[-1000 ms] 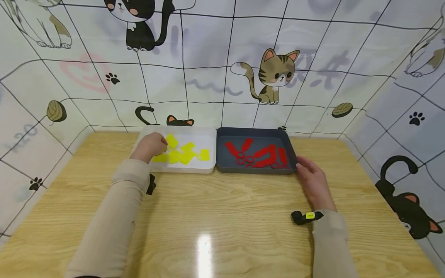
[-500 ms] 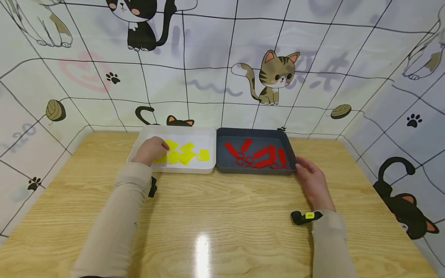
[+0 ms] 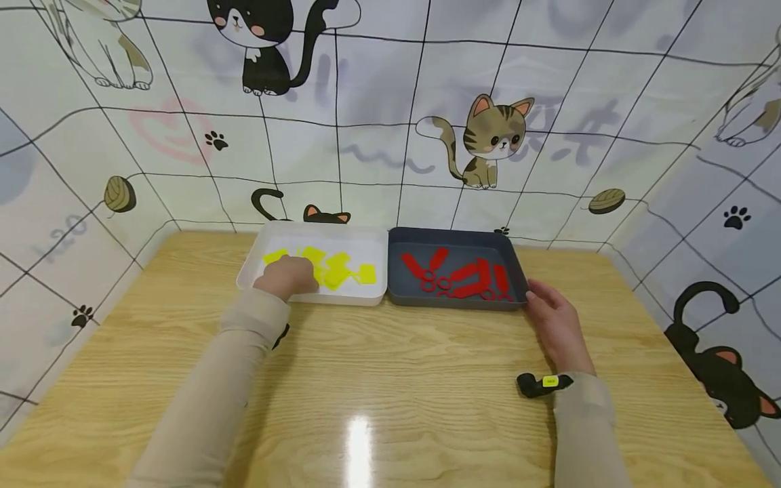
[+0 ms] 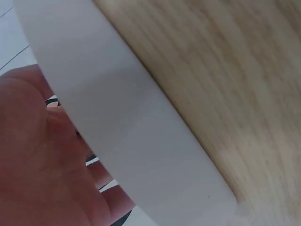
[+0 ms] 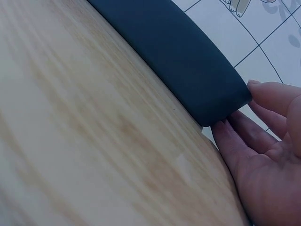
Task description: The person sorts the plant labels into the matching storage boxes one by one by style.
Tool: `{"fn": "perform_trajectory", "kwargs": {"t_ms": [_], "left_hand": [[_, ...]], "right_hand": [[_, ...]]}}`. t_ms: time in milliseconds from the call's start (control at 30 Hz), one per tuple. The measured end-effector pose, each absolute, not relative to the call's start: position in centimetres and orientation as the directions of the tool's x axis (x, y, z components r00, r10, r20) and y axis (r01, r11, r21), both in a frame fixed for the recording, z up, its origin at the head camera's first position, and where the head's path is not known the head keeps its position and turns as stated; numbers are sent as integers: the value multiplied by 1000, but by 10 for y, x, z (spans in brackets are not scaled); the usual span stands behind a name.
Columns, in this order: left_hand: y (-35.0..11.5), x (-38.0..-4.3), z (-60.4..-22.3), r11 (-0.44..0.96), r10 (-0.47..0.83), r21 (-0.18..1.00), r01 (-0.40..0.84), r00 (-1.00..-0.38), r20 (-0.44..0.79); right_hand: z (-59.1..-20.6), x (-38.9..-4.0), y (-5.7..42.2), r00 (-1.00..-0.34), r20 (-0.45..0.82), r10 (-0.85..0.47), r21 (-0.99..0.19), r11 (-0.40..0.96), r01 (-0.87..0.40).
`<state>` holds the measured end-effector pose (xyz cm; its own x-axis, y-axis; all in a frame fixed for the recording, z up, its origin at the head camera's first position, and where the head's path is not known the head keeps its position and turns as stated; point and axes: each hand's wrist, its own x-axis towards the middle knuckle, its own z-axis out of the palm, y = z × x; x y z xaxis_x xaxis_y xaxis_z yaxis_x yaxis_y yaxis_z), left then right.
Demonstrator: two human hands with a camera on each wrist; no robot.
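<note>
My left hand point(image 3: 285, 276) reaches over the front left of the white tray point(image 3: 377, 295), among several flat yellow pieces point(image 3: 337, 270). Its fingertips are hidden in the head view. From the left wrist, the hand point(image 4: 51, 160) shows beyond the white tray's wall point(image 4: 127, 117), which covers the fingers. I cannot tell whether they hold a piece. My right hand point(image 3: 554, 318) touches the front right corner of the dark grey tray point(image 3: 451, 302), thumb at the rim and fingers against the lower edge. Inside that tray lie several flat red pieces point(image 3: 466, 290) with ring ends.
The two trays stand side by side on a wood table point(image 3: 390, 379), near the wall covering point(image 3: 378, 149) printed with cats. Black bands point(image 3: 543, 383) are on the wrists. A light reflection shines on the table's front.
My left hand has moved right and toward the tray's front, uncovering a yellow piece at the back left. The right hand has stayed at the grey tray. The head view has shifted slightly.
</note>
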<state>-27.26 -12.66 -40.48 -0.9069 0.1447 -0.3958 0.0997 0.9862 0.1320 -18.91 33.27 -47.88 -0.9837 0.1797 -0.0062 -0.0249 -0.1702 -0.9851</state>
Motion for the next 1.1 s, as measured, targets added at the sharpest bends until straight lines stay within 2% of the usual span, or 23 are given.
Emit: {"fn": "perform_trajectory", "kwargs": {"t_ms": [200,567,1000,1033,1100], "left_hand": [[-123,-271,-412,988,131,121,91,-916,-379],[-123,-275,-416,980,189,133,147,-901,-391],[-118,-273,-433,968,200,218,121,-900,-388],[-119,-272,-437,966,201,226,122,-906,-373],[-121,-268,-444,963,202,237,126,-922,-331]], "right_hand": [[-479,-191,336,-982,8,189,-984,-172,-41],[-481,-194,335,-985,9,174,-984,-175,-40],[-492,-187,342,-989,11,148,-975,-220,-43],[-493,-186,340,-989,4,147,-981,-190,-32],[-493,-185,337,-987,-14,158,-999,-47,7]]}}
